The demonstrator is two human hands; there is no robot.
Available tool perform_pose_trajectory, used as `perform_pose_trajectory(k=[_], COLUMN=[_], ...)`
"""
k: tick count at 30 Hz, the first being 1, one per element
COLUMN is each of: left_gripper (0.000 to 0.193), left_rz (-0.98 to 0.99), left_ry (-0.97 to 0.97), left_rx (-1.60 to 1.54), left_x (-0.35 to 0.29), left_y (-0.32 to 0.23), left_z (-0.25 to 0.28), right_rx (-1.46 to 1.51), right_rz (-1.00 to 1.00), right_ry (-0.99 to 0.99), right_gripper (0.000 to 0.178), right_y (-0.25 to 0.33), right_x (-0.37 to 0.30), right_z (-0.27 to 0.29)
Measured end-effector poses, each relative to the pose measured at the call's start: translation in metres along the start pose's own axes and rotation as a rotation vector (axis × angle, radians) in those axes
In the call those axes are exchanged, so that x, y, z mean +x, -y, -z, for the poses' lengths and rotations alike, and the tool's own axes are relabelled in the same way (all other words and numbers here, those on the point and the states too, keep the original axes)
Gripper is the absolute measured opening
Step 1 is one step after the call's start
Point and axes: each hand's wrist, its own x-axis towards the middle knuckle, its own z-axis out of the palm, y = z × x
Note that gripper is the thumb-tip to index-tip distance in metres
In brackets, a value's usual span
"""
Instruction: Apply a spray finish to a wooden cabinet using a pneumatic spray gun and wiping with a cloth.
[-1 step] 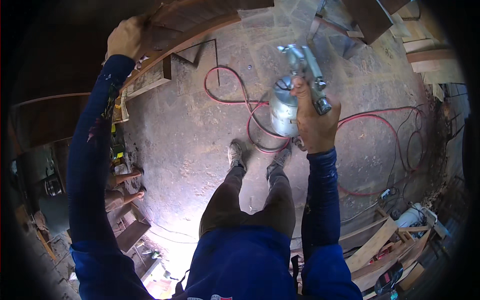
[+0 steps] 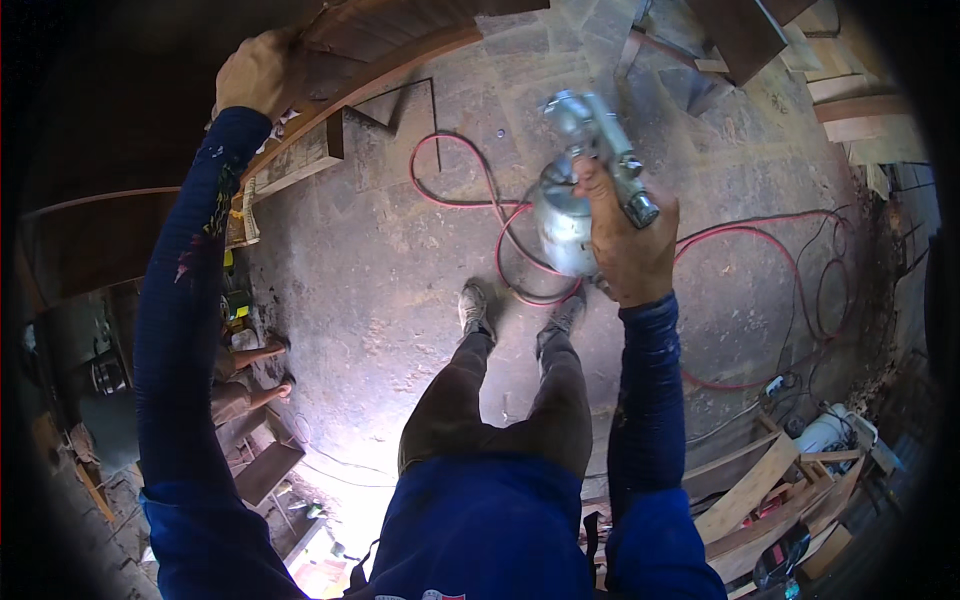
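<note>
You have your right hand (image 2: pixel 632 240) closed around a silver metal spray gun (image 2: pixel 622 165), in the upper right part of the frame. The thumb lies along its body, perhaps because this gives you firmer control of the angle. The round silver metal cup (image 2: pixel 566 235) is just beside this hand; it seems to belong to the gun, and your grip probably serves to balance its weight.

Your left hand (image 2: pixel 255 75) is at the upper left, against the edge of a dark brown wooden panel (image 2: pixel 375 50). Its fingers are hidden, so I cannot tell whether they grasp the wood or only rest there; maybe the contact steadies the piece.

A thin red rubber hose (image 2: pixel 492 185) lies in loose loops on the grey concrete floor (image 2: pixel 360 300), which probably leaves slack for the arm. Whether it joins the gun, I cannot see.
</note>
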Motion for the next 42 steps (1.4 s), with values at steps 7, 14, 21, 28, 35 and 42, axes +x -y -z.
perform_pose_trajectory(k=[7, 14, 21, 28, 35, 42], left_gripper=[0.031, 0.031, 0.031, 0.03, 0.029, 0.029], left_rz=[-0.058, -0.03, -0.049, 0.022, 0.009, -0.03], left_ry=[-0.022, 0.028, 0.047, 0.032, 0.017, 0.003], left_rx=[0.011, 0.042, 0.03, 0.017, 0.091, 0.082], left_x=[0.0, -0.003, 0.001, -0.01, -0.053, -0.077], left_y=[0.026, 0.019, 0.005, 0.034, 0.124, 0.199], left_z=[-0.013, 0.004, -0.005, 0.0, -0.006, -0.028], right_rx=[0.079, -0.042, -0.117, 0.048, -0.055, 0.065], right_rz=[0.041, 0.024, -0.027, 0.062, 0.039, -0.001], right_ry=[0.128, 0.149, -0.142, -0.11, 0.241, 0.379], right_gripper=[0.034, 0.033, 0.033, 0.034, 0.03, 0.028], right_y=[0.004, -0.01, -0.024, -0.008, 0.022, 0.027], right_x=[-0.026, -0.028, -0.026, -0.037, -0.076, -0.12], right_z=[-0.051, -0.041, 0.004, -0.029, -0.138, -0.234])
